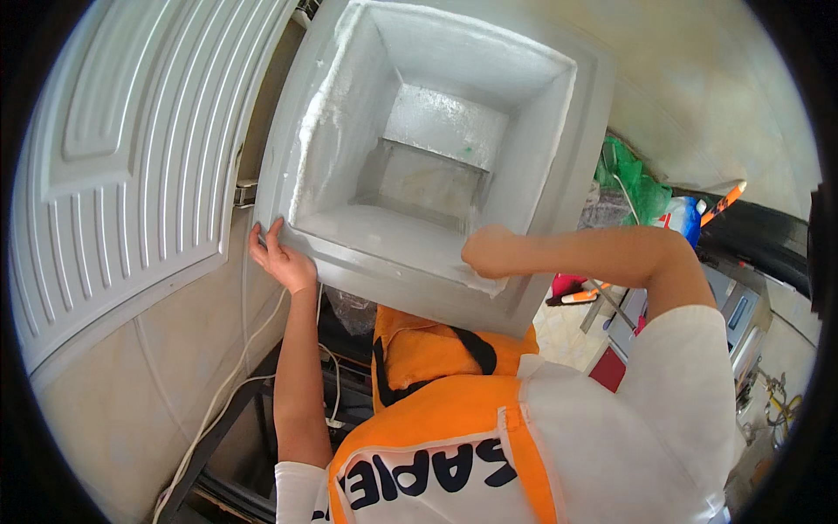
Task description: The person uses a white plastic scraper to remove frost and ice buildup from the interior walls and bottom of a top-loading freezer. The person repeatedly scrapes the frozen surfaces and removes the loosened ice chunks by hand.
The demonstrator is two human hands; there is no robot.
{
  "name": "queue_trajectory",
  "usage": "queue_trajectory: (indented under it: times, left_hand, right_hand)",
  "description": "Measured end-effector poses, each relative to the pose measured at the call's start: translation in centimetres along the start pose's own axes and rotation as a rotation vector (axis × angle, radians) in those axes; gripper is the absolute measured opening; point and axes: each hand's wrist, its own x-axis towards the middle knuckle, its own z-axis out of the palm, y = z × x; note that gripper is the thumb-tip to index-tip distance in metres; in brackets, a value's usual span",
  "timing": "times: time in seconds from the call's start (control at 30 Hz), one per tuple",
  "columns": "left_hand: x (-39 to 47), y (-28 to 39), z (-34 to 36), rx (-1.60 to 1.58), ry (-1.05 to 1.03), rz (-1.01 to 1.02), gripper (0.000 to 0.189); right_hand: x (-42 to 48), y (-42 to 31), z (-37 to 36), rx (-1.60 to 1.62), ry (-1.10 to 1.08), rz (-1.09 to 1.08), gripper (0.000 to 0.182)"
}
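Observation:
A chest freezer stands before me, its pale grey rim framing a deep inner well. White frost lines the inner edge, thickest on the left. A shallow pool of what looks like water or ice covers part of the freezer's floor. My left hand touches the near left corner of the rim, fingers spread. Over the near right part of the opening, my right hand is curled into a fist close to the inner wall. Whether it holds something is hidden by the fingers and blur.
The ribbed freezer lid is raised on the left, joined by a metal hinge. White cables run past a dark metal frame. At right are a green plastic bag, an orange-handled brush and a grey appliance.

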Motion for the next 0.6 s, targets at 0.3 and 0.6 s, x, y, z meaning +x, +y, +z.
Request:
queue_trajectory:
  times: [0.3,0.6]
  left_hand:
    - [0.0,-0.7,0.3,-0.024,0.025,0.02,0.046]
    - [-0.2,-0.1,0.3,-0.042,0.081,-0.006,0.042]
  right_hand:
    - [6.2,5.3,1.4,-0.181,0.152,0.038,0.017]
    - [-4.8,7.6,-4.5,0.164,0.861,0.335,0.023]
